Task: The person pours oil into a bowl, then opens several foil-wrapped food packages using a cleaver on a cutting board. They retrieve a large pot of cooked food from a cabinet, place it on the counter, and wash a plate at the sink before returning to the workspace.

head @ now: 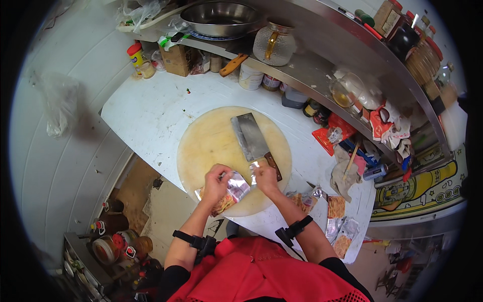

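Note:
My left hand [217, 182] is shut on a printed foil food packet [238, 187], held over the lower left of a round cutting board [203, 139]. A torn silvery strip [254, 174] is pinched in my right hand [265, 176], apart from the packet. Beside that hand a cleaver [249, 136] lies flat on the board, its brown wooden handle [274, 166] pointing towards me. More food packets [341, 245] with similar pictures lie on the table to the right of my right forearm.
The white table [139, 109] borders a metal shelf [313, 79] bearing a steel basin [220, 19] and a glass pitcher [274, 43]. Jars and a white tub [250, 76] stand beneath it. A grey cloth [344, 177] and a drink can [375, 172] are at the right.

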Demonstrator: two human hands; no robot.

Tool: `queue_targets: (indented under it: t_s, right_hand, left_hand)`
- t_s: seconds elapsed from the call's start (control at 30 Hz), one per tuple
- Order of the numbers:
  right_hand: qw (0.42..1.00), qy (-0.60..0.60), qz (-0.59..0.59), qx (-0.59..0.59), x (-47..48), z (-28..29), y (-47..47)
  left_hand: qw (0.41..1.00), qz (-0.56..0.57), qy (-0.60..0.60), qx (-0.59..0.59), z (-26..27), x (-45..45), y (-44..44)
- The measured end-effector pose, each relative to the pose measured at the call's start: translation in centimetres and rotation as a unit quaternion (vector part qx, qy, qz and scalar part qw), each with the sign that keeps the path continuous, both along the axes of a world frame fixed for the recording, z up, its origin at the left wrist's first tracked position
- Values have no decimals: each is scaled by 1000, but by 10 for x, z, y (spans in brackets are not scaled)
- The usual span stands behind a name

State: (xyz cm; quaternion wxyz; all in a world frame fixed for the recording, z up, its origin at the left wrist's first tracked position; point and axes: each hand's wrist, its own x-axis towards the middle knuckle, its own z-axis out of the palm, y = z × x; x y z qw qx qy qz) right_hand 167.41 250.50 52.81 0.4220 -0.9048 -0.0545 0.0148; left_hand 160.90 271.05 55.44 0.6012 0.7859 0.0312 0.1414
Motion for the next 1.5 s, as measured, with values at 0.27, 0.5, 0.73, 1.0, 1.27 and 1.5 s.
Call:
queue_targets:
  t_s: [0.27,0.5,0.73,1.0,1.27,1.5]
  right_hand:
    - [982,-33,-184,5,-18,-22,-49]
    - [973,17,-202,114,-30,-16,-114]
    - [983,89,-36,155,-73,25,-94]
    - [998,55,-18,28,-168,42,-163]
    - [958,44,-283,22,-195,-5,-282]
    - [901,21,-386,-196,-201,-19,-367]
  left_hand:
    - [982,66,66,-162,-36,7,10]
    - [973,71,113,-187,-31,15,24]
    - [968,-71,157,-182,-19,12,5]
    - [932,-272,178,-163,5,-10,-47]
    - [853,-495,141,94,1,-28,-189]
    - [889,-351,-167,242,29,-34,-249]
